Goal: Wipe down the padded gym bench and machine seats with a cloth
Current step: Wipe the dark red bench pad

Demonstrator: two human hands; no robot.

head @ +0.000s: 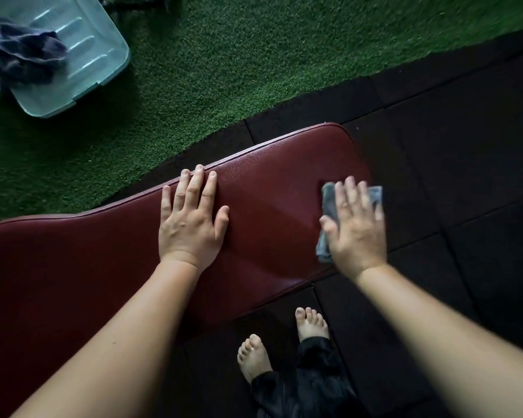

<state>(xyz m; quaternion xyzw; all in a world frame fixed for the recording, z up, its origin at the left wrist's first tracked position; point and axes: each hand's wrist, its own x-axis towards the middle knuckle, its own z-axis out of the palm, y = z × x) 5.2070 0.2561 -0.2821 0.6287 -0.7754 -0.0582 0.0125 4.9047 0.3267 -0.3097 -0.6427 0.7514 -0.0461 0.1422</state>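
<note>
Your left hand (191,224) is lying flat on the bench (269,188), its fingertips (198,170) reaching the far edge. Right of those fingers, your right hand (355,230) is pressing a cloth (329,203) onto the bench, the cloth sticking out beyond the fingers. Far beyond your left fingers, a plastic bin (97,55) is sitting on the turf (224,70), a rag (21,55) lying over its left part.

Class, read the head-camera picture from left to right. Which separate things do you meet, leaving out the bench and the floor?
Plastic tub → left hand → right hand, flat on the grey cloth.
</note>
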